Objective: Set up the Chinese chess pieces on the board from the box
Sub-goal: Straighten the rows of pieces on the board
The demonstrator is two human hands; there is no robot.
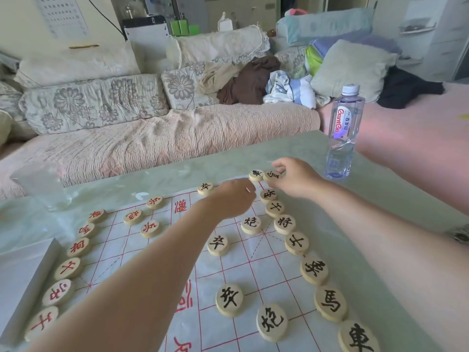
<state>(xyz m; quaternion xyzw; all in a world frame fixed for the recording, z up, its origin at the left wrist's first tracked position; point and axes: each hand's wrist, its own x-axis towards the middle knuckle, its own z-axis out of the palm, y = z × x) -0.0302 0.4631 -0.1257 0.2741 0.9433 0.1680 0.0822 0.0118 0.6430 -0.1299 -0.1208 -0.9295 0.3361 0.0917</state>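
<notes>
Closest to the lens, on the board's (253,273) near right corner: black chariot piece (357,337), first of the black back row running up the board's right edge. At the far end of that row, right hand (297,177) pinching a black horse piece (271,175) between thumb and fingertips, low over the board's far right corner, touching or just beside the far chariot piece (256,174). Left hand (236,196) just inside that corner, back turned to the camera, fingers curled under; cannot tell whether holding a piece or only steadying. Red row (78,247) lined along the board's left edge, with red soldiers and a cannon a little inward. Black soldiers (218,243) and cannons (250,224) inward from the right edge. Box (22,275) off the board's left side, contents out of sight. Water bottle (342,130) standing beyond the far right corner.

Step in hand, by the look of it: seating the last back-row black piece. Next: set the horse flat on its crossing between the far chariot piece and the next row piece (268,195), let go without nudging either, then go to the box for any soldiers left.
</notes>
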